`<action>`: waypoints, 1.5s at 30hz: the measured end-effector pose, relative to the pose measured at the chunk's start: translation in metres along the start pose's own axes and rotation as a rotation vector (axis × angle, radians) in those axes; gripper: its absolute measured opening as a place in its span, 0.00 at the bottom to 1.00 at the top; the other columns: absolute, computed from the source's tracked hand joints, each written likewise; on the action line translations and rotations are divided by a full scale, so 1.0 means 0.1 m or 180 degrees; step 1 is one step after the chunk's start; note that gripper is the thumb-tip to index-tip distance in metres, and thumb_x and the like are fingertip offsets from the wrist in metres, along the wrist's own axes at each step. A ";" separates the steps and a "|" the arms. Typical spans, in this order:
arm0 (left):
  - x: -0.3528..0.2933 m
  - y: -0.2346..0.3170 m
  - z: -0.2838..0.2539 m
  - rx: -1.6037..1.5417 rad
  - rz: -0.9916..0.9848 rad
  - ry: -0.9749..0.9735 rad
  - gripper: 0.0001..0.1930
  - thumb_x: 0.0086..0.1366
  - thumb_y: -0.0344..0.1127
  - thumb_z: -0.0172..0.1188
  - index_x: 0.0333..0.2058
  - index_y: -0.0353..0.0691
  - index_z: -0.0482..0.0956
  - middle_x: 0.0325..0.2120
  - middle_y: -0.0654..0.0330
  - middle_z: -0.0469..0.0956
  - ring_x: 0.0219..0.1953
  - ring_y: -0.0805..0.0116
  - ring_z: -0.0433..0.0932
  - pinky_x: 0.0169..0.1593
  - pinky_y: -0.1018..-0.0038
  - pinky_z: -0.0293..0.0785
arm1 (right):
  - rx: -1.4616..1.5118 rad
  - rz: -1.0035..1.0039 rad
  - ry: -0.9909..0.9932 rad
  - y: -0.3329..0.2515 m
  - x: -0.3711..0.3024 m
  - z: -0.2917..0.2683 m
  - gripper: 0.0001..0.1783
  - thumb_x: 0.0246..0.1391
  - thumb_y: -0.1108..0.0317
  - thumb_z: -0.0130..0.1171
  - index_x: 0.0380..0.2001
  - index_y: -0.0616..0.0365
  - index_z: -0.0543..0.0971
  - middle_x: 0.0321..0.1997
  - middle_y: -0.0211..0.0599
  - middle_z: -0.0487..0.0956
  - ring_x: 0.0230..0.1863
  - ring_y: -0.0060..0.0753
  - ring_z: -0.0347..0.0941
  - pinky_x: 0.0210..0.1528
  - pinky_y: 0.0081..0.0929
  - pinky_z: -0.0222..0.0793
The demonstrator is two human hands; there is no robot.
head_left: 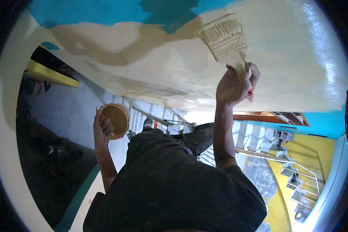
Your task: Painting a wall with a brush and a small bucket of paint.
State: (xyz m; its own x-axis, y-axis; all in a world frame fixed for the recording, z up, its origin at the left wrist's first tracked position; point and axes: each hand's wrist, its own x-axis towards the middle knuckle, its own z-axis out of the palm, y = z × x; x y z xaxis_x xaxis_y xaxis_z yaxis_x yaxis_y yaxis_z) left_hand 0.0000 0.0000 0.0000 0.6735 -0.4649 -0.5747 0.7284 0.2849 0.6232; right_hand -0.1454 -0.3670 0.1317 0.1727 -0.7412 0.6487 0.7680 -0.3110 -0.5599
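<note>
My right hand (pixel 233 87) is closed round the handle of a wide paintbrush (pixel 225 38), raised in front of the wall. Cream paint coats its bristles, which point up and to the left. Whether the bristle tips touch the wall I cannot tell. Lower on the left, my left hand (pixel 104 125) grips the rim of a round paint bucket (pixel 118 119) with cream-coloured paint inside. The wall (pixel 154 62) is cream over most of its face, with a blue area (pixel 89 11) along the top and an uneven border between the two colours.
A ladder (pixel 147 116) stands beneath me, over a pale tiled floor (pixel 85 112) far below. To the right, a staircase with a metal railing (pixel 303 174) runs beside a yellow wall (pixel 317 150). At left, a yellow beam or ledge (pixel 52 73) shows beyond the cream arch edge.
</note>
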 end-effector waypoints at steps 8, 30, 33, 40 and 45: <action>0.21 -0.33 0.18 -0.0250 -0.0195 -0.0020 0.20 0.65 0.54 0.48 0.19 0.51 0.61 0.07 0.71 0.50 0.07 0.81 0.44 0.12 0.80 0.41 | -0.0923 -0.0373 -0.1076 -0.25 0.71 0.04 0.10 0.56 0.69 0.52 0.38 0.65 0.73 0.39 0.48 0.76 0.37 0.39 0.71 0.40 0.34 0.68; 0.25 -0.37 0.30 -0.0226 -0.0268 -0.0071 0.23 0.64 0.55 0.50 0.15 0.52 0.57 0.06 0.72 0.48 0.06 0.81 0.42 0.11 0.80 0.39 | -0.2195 -0.0877 -0.2433 -0.31 1.12 0.14 0.07 0.53 0.80 0.52 0.37 0.66 0.75 0.41 0.54 0.77 0.33 0.35 0.75 0.38 0.26 0.71; 0.28 -0.39 0.29 -0.0200 -0.0161 -0.0131 0.23 0.64 0.56 0.50 0.15 0.53 0.58 0.06 0.72 0.49 0.06 0.81 0.43 0.10 0.80 0.39 | -0.2170 -0.0854 -0.2433 -0.33 1.11 0.18 0.07 0.53 0.80 0.53 0.36 0.66 0.76 0.40 0.54 0.77 0.33 0.34 0.75 0.38 0.25 0.71; 0.34 -0.40 0.31 -0.0185 -0.0274 0.0004 0.23 0.63 0.57 0.52 0.15 0.53 0.57 0.06 0.72 0.49 0.06 0.80 0.42 0.10 0.79 0.38 | -0.2040 -0.0522 -0.2475 -0.34 1.09 0.21 0.06 0.48 0.79 0.59 0.32 0.63 0.80 0.38 0.49 0.79 0.38 0.33 0.77 0.40 0.24 0.71; 0.39 -0.40 0.27 -0.0247 -0.0364 -0.0122 0.23 0.63 0.57 0.51 0.16 0.53 0.58 0.06 0.72 0.49 0.06 0.80 0.43 0.11 0.79 0.38 | -0.2246 -0.0608 -0.2932 -0.35 1.05 0.41 0.06 0.48 0.76 0.60 0.33 0.59 0.80 0.38 0.46 0.80 0.39 0.36 0.77 0.40 0.26 0.72</action>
State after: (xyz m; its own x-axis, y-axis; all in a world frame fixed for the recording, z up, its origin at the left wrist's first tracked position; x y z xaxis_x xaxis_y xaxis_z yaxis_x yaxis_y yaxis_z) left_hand -0.0062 -0.0523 -0.0327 0.5814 -0.5294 -0.6178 0.8085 0.2916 0.5111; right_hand -0.1283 -0.4094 0.2403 0.6947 -0.0270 0.7188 0.3677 -0.8455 -0.3871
